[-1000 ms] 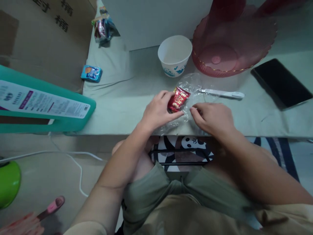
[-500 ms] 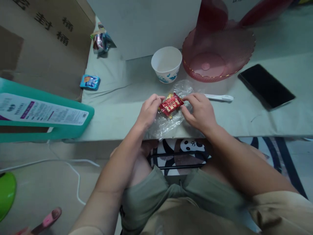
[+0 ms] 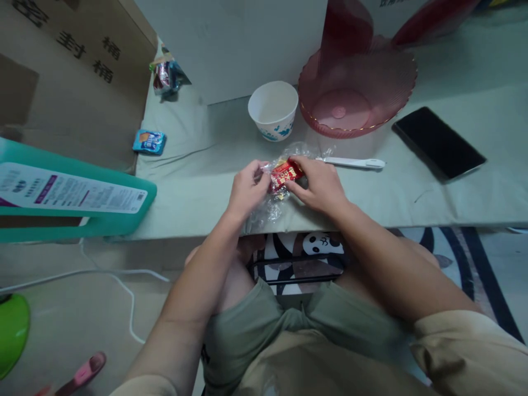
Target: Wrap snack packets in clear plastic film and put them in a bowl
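A small red packet with gold lettering (image 3: 284, 175) lies on a crumpled clear plastic sheet (image 3: 268, 212) near the table's front edge, a bit of yellow showing beneath it. My left hand (image 3: 247, 190) is closed at the packet's left side, pinching a fold of the plastic. On the other side, my right hand (image 3: 319, 184) has thumb and fingers around the packet's right end. A white, slim-handled tool (image 3: 355, 163) lies just behind my right hand; its left end is hidden. Behind the packet stands a white paper cup with blue print (image 3: 274, 113).
A pink ribbed bowl (image 3: 358, 129) stands beside the cup, before a large white box (image 3: 239, 49). A black phone (image 3: 439, 143) lies at right. To the left are a blue snack packet (image 3: 149, 142), a bagged item (image 3: 167, 77), a green jug (image 3: 124, 214) and a cardboard carton (image 3: 82, 104).
My right hand has moved left and closed over the packet's right end. The plastic is now gathered up at my left hand. The whole view has shifted slightly.
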`<control>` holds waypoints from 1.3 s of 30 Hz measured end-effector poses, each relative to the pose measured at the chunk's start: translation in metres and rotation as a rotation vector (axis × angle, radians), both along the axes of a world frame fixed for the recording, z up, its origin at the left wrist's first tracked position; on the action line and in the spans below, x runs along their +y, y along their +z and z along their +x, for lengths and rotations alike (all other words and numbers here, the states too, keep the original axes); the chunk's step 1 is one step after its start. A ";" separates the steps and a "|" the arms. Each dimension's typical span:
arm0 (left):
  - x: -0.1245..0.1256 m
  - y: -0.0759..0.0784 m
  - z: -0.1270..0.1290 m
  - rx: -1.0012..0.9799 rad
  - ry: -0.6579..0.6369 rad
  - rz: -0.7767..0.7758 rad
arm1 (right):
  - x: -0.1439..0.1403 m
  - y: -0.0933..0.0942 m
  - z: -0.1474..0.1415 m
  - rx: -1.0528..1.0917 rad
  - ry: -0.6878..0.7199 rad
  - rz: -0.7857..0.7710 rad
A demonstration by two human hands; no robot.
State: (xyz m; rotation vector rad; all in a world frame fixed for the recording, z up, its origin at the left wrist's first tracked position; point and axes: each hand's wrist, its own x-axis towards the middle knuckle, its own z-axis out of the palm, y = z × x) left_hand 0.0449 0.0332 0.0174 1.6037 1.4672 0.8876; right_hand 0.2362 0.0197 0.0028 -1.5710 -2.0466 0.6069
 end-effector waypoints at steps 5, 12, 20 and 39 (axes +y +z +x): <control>0.005 0.002 -0.001 -0.532 0.024 -0.336 | 0.006 -0.002 0.000 0.056 -0.081 -0.090; 0.016 0.005 -0.006 -0.680 0.099 -0.394 | 0.007 -0.005 0.013 0.250 0.032 -0.097; 0.028 0.005 -0.010 -0.677 0.322 -0.316 | -0.001 -0.004 0.020 0.275 0.107 0.057; -0.018 -0.004 -0.014 0.212 -0.399 0.128 | -0.011 0.000 0.017 0.204 0.206 -0.101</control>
